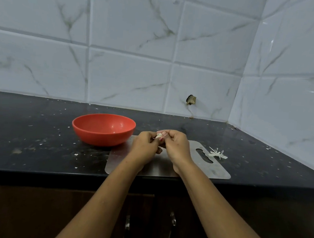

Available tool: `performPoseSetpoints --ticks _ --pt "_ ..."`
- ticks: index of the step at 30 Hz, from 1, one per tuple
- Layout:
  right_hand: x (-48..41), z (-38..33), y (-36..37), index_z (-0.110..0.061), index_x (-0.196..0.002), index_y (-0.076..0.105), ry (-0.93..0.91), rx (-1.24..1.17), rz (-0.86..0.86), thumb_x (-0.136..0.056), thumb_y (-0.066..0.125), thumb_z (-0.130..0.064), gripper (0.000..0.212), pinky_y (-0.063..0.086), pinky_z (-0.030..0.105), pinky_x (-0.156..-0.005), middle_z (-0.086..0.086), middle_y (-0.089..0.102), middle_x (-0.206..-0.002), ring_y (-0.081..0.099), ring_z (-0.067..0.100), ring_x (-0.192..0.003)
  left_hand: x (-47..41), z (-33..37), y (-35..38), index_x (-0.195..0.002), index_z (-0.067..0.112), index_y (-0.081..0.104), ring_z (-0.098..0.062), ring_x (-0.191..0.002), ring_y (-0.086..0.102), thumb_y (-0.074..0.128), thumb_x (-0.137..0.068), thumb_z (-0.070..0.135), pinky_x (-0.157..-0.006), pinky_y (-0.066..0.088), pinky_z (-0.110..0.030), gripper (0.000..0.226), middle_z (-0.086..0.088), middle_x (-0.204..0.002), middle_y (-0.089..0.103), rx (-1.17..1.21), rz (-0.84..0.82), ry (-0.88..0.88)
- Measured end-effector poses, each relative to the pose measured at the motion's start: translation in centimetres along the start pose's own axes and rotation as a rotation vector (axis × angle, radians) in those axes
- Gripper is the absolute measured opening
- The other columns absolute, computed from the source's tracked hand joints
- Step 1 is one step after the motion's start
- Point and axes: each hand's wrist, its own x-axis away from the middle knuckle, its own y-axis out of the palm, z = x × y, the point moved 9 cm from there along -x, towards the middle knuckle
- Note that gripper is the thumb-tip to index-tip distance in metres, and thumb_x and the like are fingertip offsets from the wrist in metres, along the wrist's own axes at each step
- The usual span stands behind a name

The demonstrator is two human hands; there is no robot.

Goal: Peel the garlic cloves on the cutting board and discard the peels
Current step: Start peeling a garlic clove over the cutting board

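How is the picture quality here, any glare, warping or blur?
Head view: the wide-angle lens bows the marbled white wall tiles and black stone counter; glints sit inside the red plastic bowl, a dull sheen on the flat steel cutting board; the small white garlic clove pinched between left hand and right hand looks soft.

A pale garlic clove [158, 136] is held above the steel cutting board [217, 171], with peels [217, 154] beside its slotted end.

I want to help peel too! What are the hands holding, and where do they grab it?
A small whitish garlic clove, pinched between the fingertips of the left hand and right hand, above the shiny metal cutting board. Fingers hide the exact spot.
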Motion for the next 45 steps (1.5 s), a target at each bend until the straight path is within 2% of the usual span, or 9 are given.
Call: performPoseSetpoints --ticks 3,10,14,20,27,33,36,41,45 --pt "0.1 -0.4 -0.6 -0.012 -0.091 0.071 -0.028 0.109 0.089 -0.099 0.046 -0.010 0.026 0.054 0.020 -0.069 0.006 0.071 -0.090 0.067 0.016 -0.082 0.0 -0.2 0.2 -0.097 0.008 0.068 -0.003 -0.053 0.054 0.047 -0.098 0.009 -0.069 0.049 -0.026 0.021 0.000 -0.076 0.067 0.023 -0.019 -0.018" --pt "-1.0 0.5 -0.5 -0.010 -0.087 0.067 0.056 0.101 -0.019 -0.100 0.044 -0.010 0.027 0.057 0.024 -0.067 0.008 0.070 -0.087 0.068 0.015 -0.074 0.0 -0.8 0.5 -0.110 0.000 0.062 -0.007 -0.057 0.046 0.043 -0.098 0.000 -0.053 0.042 -0.010 0.022 -0.004 -0.080 0.061 0.232 -0.098 -0.137" --pt "-1.6 -0.1 -2.9 -0.004 -0.085 0.064 0.049 0.106 -0.031 -0.096 0.055 -0.006 0.015 0.049 0.013 -0.053 0.007 0.065 -0.071 0.055 0.003 -0.048 -0.4 -1.7 -0.2 -0.116 0.007 0.059 -0.010 -0.062 0.047 0.049 -0.096 0.003 -0.061 0.046 -0.017 0.023 -0.002 -0.086 0.056 0.204 0.040 -0.173" --pt "-2.6 0.5 -5.4 -0.010 -0.084 0.071 0.016 0.468 -0.043 -0.090 0.067 -0.017 0.010 0.052 0.029 -0.075 0.004 0.073 -0.079 0.059 0.005 -0.065 -0.4 -1.6 -1.0 -0.118 0.010 0.060 -0.011 -0.073 0.053 0.050 -0.096 0.006 -0.070 0.051 -0.022 0.025 -0.006 -0.105 0.058 0.111 0.121 -0.141" --pt "-2.6 1.2 -4.9 -0.014 -0.090 0.075 -0.038 0.571 -0.063 -0.095 0.059 -0.020 0.018 0.049 0.026 -0.071 -0.002 0.072 -0.079 0.061 0.010 -0.069 -0.5 -1.2 0.1 -0.118 0.019 0.063 -0.023 -0.110 0.057 0.055 -0.092 0.010 -0.098 0.044 -0.032 0.029 -0.006 -0.117 0.064 -0.207 0.035 -0.060" --pt "-2.8 1.3 -6.2 -0.013 -0.092 0.071 -0.011 0.405 0.045 -0.099 0.048 -0.013 0.023 0.049 0.034 -0.083 0.004 0.073 -0.087 0.055 0.005 -0.069 -0.5 -1.3 0.0 -0.122 0.021 0.064 -0.027 -0.106 0.061 0.056 -0.091 0.008 -0.094 0.050 -0.036 0.034 -0.008 -0.116 0.066 -0.181 0.031 -0.057" --pt "-2.5 -0.1 -6.6 -0.016 -0.092 0.069 -0.047 0.299 0.095 -0.100 0.049 -0.015 0.021 0.050 0.031 -0.079 0.000 0.072 -0.082 0.056 0.002 -0.070 -0.5 -1.4 -0.1 -0.121 0.019 0.063 -0.016 -0.078 0.064 0.054 -0.094 0.008 -0.081 0.052 -0.028 0.031 -0.006 -0.110 0.067 -0.082 0.043 -0.060" --pt "-0.5 -1.5 -1.3 -0.023 -0.108 0.066 -0.059 0.152 -0.318 -0.097 0.057 -0.020 0.014 0.048 0.017 -0.071 0.000 0.070 -0.105 0.063 0.007 -0.089 -0.3 -1.2 0.1 -0.111 0.004 0.055 -0.010 -0.066 0.055 0.049 -0.098 0.003 -0.062 0.051 -0.015 0.015 -0.008 -0.094 0.060 0.295 0.006 -0.130" --pt "0.0 -1.4 0.2 -0.015 -0.109 0.068 -0.098 0.047 -0.303 -0.092 0.065 -0.018 0.018 0.055 0.023 -0.074 0.010 0.072 -0.104 0.068 0.019 -0.096 -0.1 -0.8 0.1 -0.110 0.000 0.051 -0.012 -0.072 0.061 0.049 -0.098 0.005 -0.063 0.052 -0.015 0.014 -0.010 -0.087 0.063 0.469 -0.021 -0.141"
